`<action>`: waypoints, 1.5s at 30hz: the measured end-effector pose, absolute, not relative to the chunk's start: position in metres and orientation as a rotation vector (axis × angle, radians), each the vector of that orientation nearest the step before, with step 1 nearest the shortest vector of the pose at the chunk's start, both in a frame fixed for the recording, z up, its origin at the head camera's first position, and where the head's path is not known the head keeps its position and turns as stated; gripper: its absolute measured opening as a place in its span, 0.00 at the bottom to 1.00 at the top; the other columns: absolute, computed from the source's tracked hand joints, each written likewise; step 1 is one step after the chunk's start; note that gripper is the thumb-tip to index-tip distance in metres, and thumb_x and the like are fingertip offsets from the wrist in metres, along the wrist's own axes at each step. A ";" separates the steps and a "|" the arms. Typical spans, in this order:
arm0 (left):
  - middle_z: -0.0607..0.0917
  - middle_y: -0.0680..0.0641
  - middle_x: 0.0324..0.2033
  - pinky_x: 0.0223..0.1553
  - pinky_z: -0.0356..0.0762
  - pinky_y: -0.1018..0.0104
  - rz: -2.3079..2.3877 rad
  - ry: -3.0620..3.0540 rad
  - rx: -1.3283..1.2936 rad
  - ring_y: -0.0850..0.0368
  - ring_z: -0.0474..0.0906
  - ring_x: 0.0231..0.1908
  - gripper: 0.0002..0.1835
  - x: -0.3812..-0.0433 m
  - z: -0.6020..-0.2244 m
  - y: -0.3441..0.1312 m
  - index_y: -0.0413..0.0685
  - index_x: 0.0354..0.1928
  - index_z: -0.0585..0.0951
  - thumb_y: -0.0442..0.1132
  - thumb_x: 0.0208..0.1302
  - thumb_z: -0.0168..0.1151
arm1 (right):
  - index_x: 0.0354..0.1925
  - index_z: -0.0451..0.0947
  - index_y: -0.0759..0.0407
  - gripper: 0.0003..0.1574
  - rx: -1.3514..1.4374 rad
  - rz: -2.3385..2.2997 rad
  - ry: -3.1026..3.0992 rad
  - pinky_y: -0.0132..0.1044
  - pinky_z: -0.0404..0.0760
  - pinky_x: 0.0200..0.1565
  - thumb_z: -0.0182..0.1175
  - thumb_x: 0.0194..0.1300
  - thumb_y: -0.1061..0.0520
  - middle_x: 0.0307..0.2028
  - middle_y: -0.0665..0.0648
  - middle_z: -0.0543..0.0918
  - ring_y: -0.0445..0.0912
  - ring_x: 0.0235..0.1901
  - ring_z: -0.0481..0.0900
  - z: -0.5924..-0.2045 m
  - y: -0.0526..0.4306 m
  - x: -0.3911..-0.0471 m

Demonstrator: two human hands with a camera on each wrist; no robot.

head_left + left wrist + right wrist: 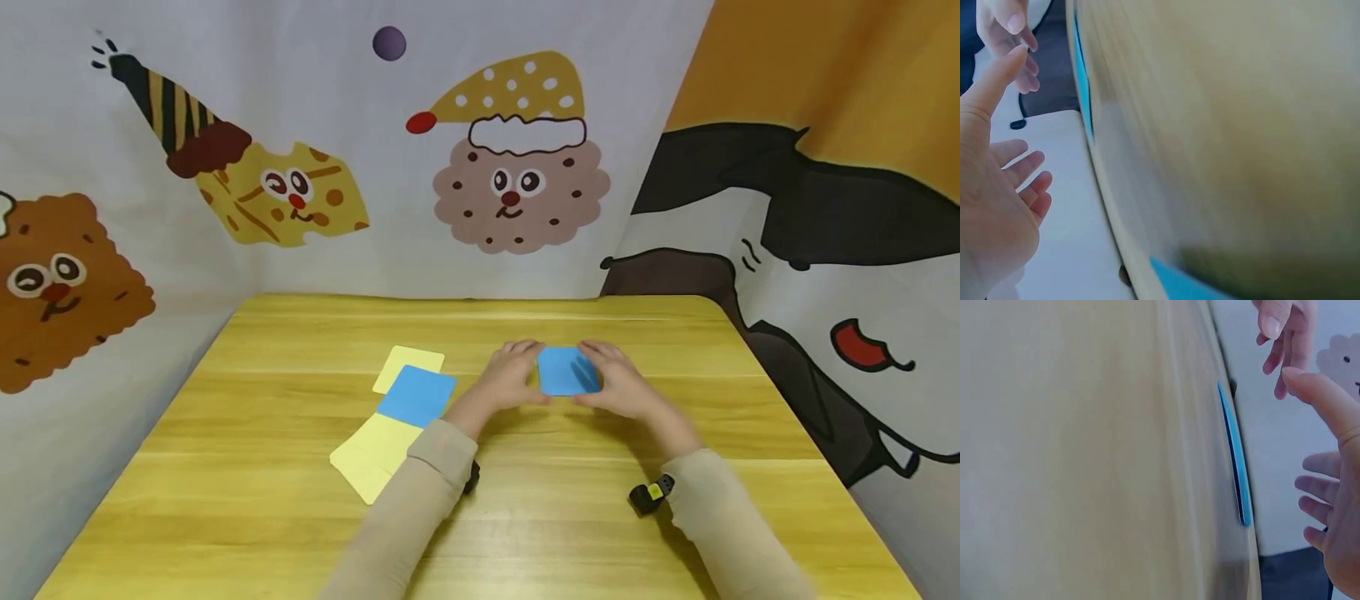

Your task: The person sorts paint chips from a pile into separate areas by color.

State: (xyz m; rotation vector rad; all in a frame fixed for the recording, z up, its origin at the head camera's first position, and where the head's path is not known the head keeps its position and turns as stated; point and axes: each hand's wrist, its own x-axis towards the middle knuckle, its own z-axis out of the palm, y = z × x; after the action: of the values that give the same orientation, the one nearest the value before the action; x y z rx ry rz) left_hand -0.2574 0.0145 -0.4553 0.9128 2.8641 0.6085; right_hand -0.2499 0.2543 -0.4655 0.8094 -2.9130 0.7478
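Note:
A blue square card [567,372] lies flat towards the far side of the wooden table, in the head view between the two hands. My left hand [513,377] is at its left side and my right hand [621,382] at its right, thumbs nearer me. In the left wrist view the left hand [1000,206] stands apart from the card [1082,78], fingers loosely bent around nothing. The right wrist view shows the right hand [1338,506] likewise off the card [1235,456], which is seen nearly edge-on at the tabletop. Neither palm holds anything.
Left of my left forearm, a second blue card [417,396] overlaps a small yellow card [405,360] behind and yellow paper [371,458] in front. The sleeve partly covers the yellow paper. A cartoon-printed curtain [315,267] hangs beyond the table [540,517].

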 end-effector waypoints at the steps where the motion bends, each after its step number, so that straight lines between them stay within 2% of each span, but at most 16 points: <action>1: 0.61 0.45 0.70 0.65 0.55 0.51 0.608 2.870 0.926 0.48 0.55 0.67 0.55 -0.255 -0.455 0.011 0.41 0.73 0.57 0.64 0.51 0.68 | 0.69 0.57 0.71 0.63 0.802 0.746 -2.902 0.65 0.55 0.60 0.72 0.49 0.38 0.67 0.69 0.60 0.65 0.66 0.54 -0.465 0.251 -0.248; 9: 0.60 0.44 0.70 0.65 0.53 0.47 0.691 2.859 0.937 0.44 0.54 0.68 0.55 -0.235 -0.448 -0.013 0.41 0.73 0.58 0.62 0.50 0.71 | 0.68 0.60 0.70 0.59 0.686 0.774 -2.857 0.65 0.57 0.59 0.73 0.49 0.41 0.66 0.69 0.62 0.65 0.65 0.56 -0.460 0.226 -0.231; 21: 0.62 0.44 0.69 0.64 0.52 0.43 0.856 2.857 0.945 0.44 0.55 0.67 0.54 -0.204 -0.436 -0.068 0.40 0.72 0.58 0.58 0.48 0.73 | 0.70 0.58 0.67 0.58 0.708 0.879 -2.859 0.65 0.55 0.61 0.71 0.52 0.40 0.68 0.68 0.60 0.64 0.67 0.54 -0.462 0.182 -0.211; 26: 0.62 0.43 0.69 0.63 0.53 0.42 0.891 2.842 0.935 0.45 0.55 0.67 0.54 -0.200 -0.431 -0.087 0.41 0.72 0.58 0.57 0.49 0.74 | 0.71 0.57 0.65 0.60 0.689 0.891 -2.861 0.65 0.54 0.61 0.71 0.52 0.38 0.69 0.67 0.59 0.63 0.67 0.54 -0.463 0.166 -0.204; 36: 0.63 0.42 0.68 0.62 0.53 0.40 0.899 2.859 0.889 0.44 0.56 0.66 0.53 -0.199 -0.436 -0.139 0.41 0.71 0.61 0.56 0.47 0.75 | 0.70 0.58 0.66 0.62 0.687 0.863 -2.839 0.58 0.56 0.63 0.69 0.50 0.33 0.68 0.63 0.62 0.61 0.66 0.58 -0.463 0.126 -0.195; 45: 0.63 0.34 0.67 0.61 0.53 0.37 0.795 2.930 0.777 0.36 0.56 0.65 0.58 -0.200 -0.456 -0.174 0.32 0.69 0.60 0.58 0.42 0.77 | 0.70 0.58 0.65 0.64 0.712 0.820 -2.867 0.57 0.58 0.63 0.70 0.48 0.33 0.68 0.62 0.62 0.58 0.66 0.59 -0.467 0.095 -0.191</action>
State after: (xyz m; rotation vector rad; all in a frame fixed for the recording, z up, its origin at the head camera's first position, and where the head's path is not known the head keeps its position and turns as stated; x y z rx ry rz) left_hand -0.2005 -0.1744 -0.4560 0.7768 2.9299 0.7949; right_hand -0.1912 0.0947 -0.4672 0.7116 -2.8675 0.8203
